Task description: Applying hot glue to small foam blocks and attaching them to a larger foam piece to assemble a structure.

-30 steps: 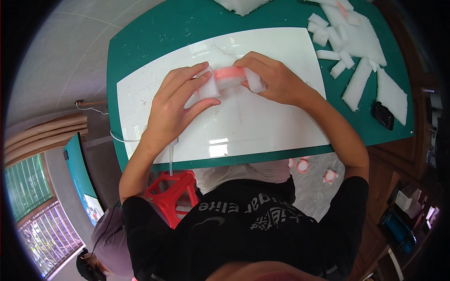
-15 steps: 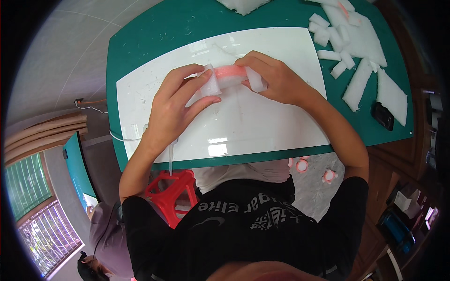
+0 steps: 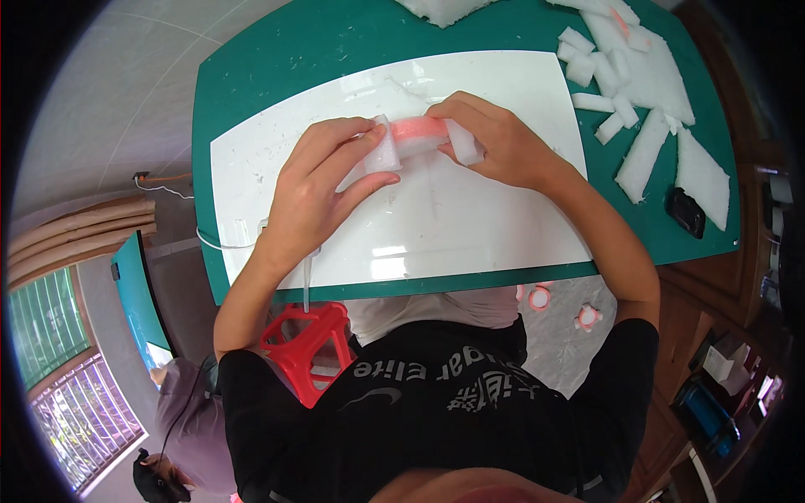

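A white foam piece (image 3: 417,141) with a pink glowing middle lies on the white board (image 3: 470,226). My left hand (image 3: 323,189) grips its left end, thumb under and fingers over it. My right hand (image 3: 495,142) holds the right end from above. Both hands press the foam against the board near its upper middle. The board rests on a green cutting mat (image 3: 277,50).
Several white foam offcuts (image 3: 646,92) lie at the mat's right side, more foam (image 3: 440,8) at the top edge. A small black object (image 3: 685,211) sits near the right edge. A red stool (image 3: 306,348) stands below the table. Another person (image 3: 180,436) is at lower left.
Both hands stay on the foam piece with almost no shift. The person at lower left has moved slightly.
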`<action>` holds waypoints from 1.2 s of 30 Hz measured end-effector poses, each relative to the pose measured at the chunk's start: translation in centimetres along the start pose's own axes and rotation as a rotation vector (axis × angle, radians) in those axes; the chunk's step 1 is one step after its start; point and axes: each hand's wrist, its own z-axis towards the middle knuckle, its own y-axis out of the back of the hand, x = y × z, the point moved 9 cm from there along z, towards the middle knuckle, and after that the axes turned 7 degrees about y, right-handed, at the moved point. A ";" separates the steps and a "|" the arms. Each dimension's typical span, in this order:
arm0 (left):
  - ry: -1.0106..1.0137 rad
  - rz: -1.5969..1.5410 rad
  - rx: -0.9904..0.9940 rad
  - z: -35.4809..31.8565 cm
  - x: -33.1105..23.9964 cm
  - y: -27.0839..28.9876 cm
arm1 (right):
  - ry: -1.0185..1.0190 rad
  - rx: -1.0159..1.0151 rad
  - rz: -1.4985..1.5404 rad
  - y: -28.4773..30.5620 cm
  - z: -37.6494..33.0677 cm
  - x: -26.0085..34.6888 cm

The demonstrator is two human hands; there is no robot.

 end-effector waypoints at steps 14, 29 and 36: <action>-0.057 0.017 -0.024 0.0 -0.3 -0.4 | -0.033 0.020 0.015 0.0 0.1 -0.2; -0.054 0.006 -0.038 -0.4 -0.3 -0.4 | -0.023 0.035 0.012 0.0 0.1 0.2; -0.051 0.009 -0.038 -0.3 -0.3 -0.4 | 0.006 0.007 -0.007 -0.1 0.0 0.1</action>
